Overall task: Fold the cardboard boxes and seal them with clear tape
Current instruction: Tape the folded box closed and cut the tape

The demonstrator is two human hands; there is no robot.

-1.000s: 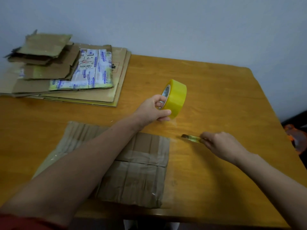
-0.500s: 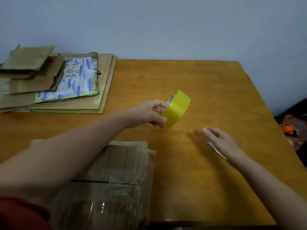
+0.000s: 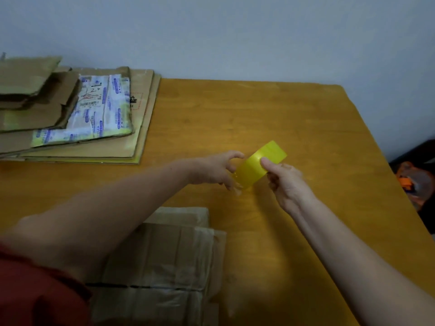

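Observation:
A yellow roll of tape [image 3: 260,164] is held above the middle of the wooden table [image 3: 306,128]. My left hand [image 3: 216,169] grips it from the left with curled fingers. My right hand [image 3: 282,177] holds it from the right, thumb pressed on the roll's outer face. A folded cardboard box [image 3: 162,260] with old tape strips sits at the near edge, partly hidden by my left arm.
A pile of flattened cardboard boxes [image 3: 70,116], one with a printed label, lies at the table's far left against the wall. An orange object [image 3: 414,182] sits on the floor beyond the table's right edge.
My right hand left the small strip on the table and came up to the tape roll, now holding it together with my left hand. The view has tilted down toward the box.

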